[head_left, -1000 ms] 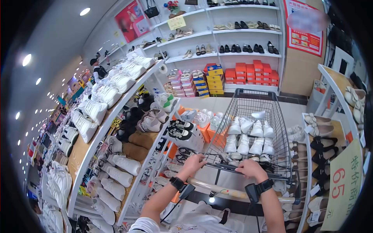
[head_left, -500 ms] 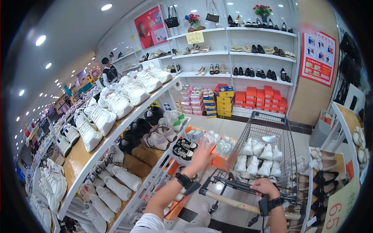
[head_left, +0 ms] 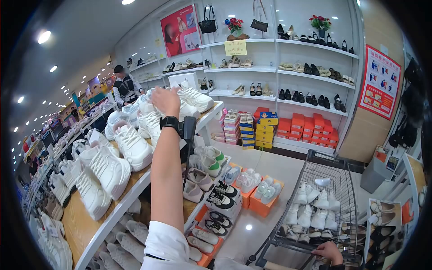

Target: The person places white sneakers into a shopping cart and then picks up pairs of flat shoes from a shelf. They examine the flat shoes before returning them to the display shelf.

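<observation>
My left hand (head_left: pixel 166 101) reaches over the white sneakers (head_left: pixel 134 143) lined up on the wooden top shelf (head_left: pixel 83 225). Its fingers, partly hidden, look extended and touch or hover just over a sneaker near the far end of the row. At the lower right, my right hand (head_left: pixel 330 252) is closed on the handle bar of a shopping cart (head_left: pixel 310 248). Inside the wire basket stand rows of white shoes (head_left: pixel 318 218), with darker-soled pairs nearer the handle.
Lower shelves hold more sneakers (head_left: pixel 224 194). Orange shoe boxes (head_left: pixel 265 204) with pairs on top stand on the floor between rack and cart. Stacked boxes (head_left: pixel 264 135) line the back wall. A grey bin (head_left: pixel 377 173) stands at right. Another person (head_left: pixel 125 85) is beyond the rack.
My left hand has risen from near the floor boxes to the top-shelf sneakers. The view has shifted left, so the cart and my right hand appear farther right and lower.
</observation>
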`<state>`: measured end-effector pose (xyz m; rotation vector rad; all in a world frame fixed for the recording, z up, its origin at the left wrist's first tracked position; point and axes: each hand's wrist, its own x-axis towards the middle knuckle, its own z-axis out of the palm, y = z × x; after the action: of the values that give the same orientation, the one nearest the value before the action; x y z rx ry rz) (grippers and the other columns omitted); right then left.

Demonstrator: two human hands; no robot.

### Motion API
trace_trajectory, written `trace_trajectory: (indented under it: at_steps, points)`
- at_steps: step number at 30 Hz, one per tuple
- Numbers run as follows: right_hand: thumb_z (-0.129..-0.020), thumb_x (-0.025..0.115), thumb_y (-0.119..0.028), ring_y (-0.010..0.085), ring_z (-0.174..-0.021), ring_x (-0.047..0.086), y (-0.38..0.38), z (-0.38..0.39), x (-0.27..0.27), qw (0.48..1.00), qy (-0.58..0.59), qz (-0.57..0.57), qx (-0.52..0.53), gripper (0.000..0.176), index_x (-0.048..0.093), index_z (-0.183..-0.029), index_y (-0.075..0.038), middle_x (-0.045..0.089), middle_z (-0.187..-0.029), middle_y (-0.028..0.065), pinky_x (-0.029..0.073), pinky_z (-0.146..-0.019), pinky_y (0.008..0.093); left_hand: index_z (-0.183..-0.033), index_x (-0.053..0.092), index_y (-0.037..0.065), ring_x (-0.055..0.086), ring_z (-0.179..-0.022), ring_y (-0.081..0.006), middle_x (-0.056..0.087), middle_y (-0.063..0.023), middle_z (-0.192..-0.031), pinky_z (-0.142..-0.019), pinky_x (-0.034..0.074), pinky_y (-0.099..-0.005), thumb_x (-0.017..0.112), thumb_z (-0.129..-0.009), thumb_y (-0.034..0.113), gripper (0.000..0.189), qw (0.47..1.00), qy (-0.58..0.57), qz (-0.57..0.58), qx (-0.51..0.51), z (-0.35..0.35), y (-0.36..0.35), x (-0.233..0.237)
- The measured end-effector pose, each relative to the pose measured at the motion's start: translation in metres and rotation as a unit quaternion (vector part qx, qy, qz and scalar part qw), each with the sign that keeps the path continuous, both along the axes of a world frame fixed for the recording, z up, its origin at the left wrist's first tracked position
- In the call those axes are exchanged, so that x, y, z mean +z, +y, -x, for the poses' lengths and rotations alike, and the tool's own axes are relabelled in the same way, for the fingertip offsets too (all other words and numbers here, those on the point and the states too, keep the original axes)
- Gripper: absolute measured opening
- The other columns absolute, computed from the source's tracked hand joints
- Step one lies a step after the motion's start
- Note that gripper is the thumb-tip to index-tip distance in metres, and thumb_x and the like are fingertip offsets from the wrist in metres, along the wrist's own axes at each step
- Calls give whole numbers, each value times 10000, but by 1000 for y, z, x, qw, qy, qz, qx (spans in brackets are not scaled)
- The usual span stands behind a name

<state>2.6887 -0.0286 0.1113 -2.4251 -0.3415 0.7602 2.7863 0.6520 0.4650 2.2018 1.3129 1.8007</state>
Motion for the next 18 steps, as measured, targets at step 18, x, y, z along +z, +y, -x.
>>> trace_trajectory:
  at_steps: [18]
  points:
    - [-750,700,-210,133,-546,618,5,12,-16,994,56,-72,-60,212,676,-691,-9,642,-592,70,475,-536,257,-997,609,99,624,-927,-310,659,-137,-908,-778,449,-485,632,-794,406,369,974,213,-51,-57,-30,36,10]
